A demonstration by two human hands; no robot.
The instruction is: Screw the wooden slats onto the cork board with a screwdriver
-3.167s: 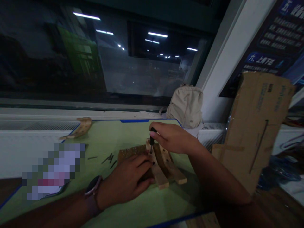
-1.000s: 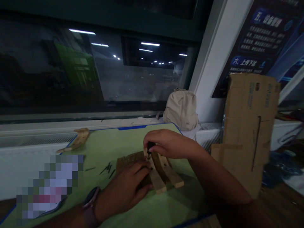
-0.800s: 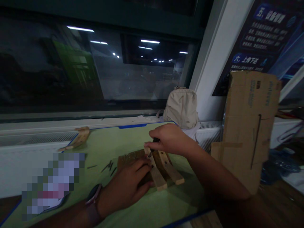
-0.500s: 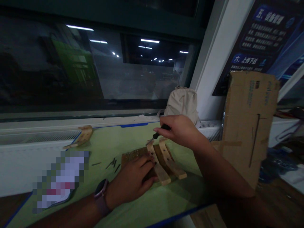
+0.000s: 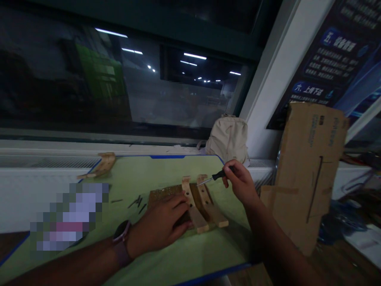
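Observation:
My right hand point(image 5: 240, 180) is closed around the black handle of a screwdriver point(image 5: 218, 174). Its metal shaft points left and down, with the tip close to the upper part of the right curved wooden strip point(image 5: 205, 194). My left hand point(image 5: 159, 220), a watch on its wrist, lies over a brown board point(image 5: 165, 192) with fingers and thumb apart. Its fingertips touch the edge of the left curved wooden strip point(image 5: 192, 206). Both strips lie side by side across the board and have dark holes. Several thin dark screws or pins point(image 5: 138, 201) lie left of the board.
Another curved wooden piece point(image 5: 102, 167) sits at the far left corner of the green tabletop point(image 5: 131, 171). A blurred-out packet point(image 5: 74, 216) lies at the left. Behind the table stands a beige backpack point(image 5: 228, 137); a tall cardboard piece point(image 5: 306, 167) stands at the right.
My right hand has moved right and down with the screwdriver, whose tip has shifted from the left strip's top end toward the right strip. My left hand stays on the board. The view has shifted slightly.

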